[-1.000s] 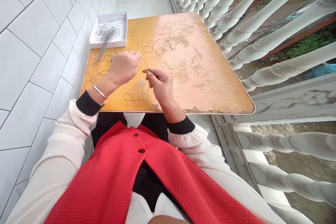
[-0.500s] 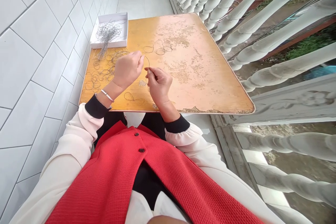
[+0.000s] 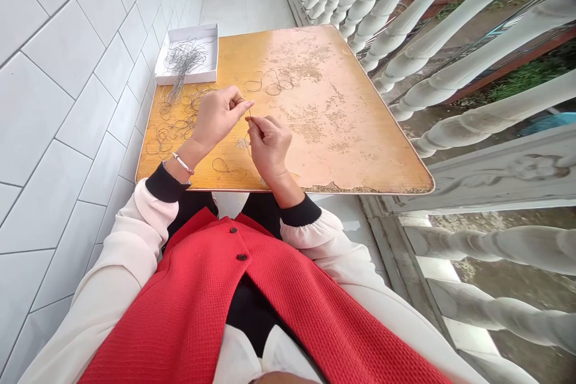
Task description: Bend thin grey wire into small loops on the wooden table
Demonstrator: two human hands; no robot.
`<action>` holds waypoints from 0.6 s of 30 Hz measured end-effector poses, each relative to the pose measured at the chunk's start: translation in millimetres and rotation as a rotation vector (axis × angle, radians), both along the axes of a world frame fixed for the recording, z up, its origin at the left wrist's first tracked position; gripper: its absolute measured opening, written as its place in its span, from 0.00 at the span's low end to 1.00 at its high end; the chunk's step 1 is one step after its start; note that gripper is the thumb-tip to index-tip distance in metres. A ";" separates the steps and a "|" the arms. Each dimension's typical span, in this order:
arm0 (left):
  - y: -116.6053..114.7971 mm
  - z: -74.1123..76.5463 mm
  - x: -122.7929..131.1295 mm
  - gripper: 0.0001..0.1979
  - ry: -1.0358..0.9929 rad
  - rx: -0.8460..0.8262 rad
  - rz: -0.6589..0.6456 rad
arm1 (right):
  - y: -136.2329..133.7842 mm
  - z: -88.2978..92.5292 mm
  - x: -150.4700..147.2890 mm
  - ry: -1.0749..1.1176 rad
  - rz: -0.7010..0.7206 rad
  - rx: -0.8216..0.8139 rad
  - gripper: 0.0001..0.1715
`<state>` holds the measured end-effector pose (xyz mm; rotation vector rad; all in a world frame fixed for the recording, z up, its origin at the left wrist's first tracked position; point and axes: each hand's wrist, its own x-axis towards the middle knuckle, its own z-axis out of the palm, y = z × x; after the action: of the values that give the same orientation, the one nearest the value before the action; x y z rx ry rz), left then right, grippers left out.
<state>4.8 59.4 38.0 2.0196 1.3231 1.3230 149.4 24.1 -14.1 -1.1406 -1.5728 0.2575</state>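
Close together over the table (image 3: 315,150), both my hands pinch a thin dark cord (image 3: 250,112). My left hand (image 3: 220,115) grips it between thumb and fingers from the upper left. Just below and to the right, my right hand (image 3: 270,147) has its thumb and forefinger closed on the same cord. A short stretch shows between the fingertips; the rest is mostly hidden. Under the hands lies a small heap of tiny pale pieces (image 3: 243,143), too small to name. A loose cord loop (image 3: 222,165) lies near the front edge.
A white open box (image 3: 209,76) with a bundle of dark cords (image 3: 184,60) stands at the back left. Several cord loops (image 3: 157,139) lie left of my hands, and more loops (image 3: 272,82) beyond them. A tiled wall (image 3: 54,108) borders the left, a balustrade (image 3: 405,66) the right.
My left hand has turned, its thumb now stretched toward the right hand. The cord's curved stretch between the hands has become short and straight. My right hand has shifted slightly left.
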 end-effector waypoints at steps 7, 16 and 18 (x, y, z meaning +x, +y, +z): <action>-8.0 -1.8 6.5 0.13 -0.161 -0.087 0.043 | 8.2 -0.8 1.5 0.036 -0.018 -0.020 0.15; -56.8 -15.8 26.9 0.23 -0.354 -0.581 -0.120 | 19.7 0.8 10.2 0.528 0.297 -0.311 0.15; -57.4 -16.8 28.3 0.26 -0.412 -0.626 -0.124 | 19.2 3.7 14.3 0.580 0.365 -0.370 0.14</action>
<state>33.1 2.0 21.2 1.3013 1.1966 1.0219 163.7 43.2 -10.4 -0.9241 -1.2195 1.0603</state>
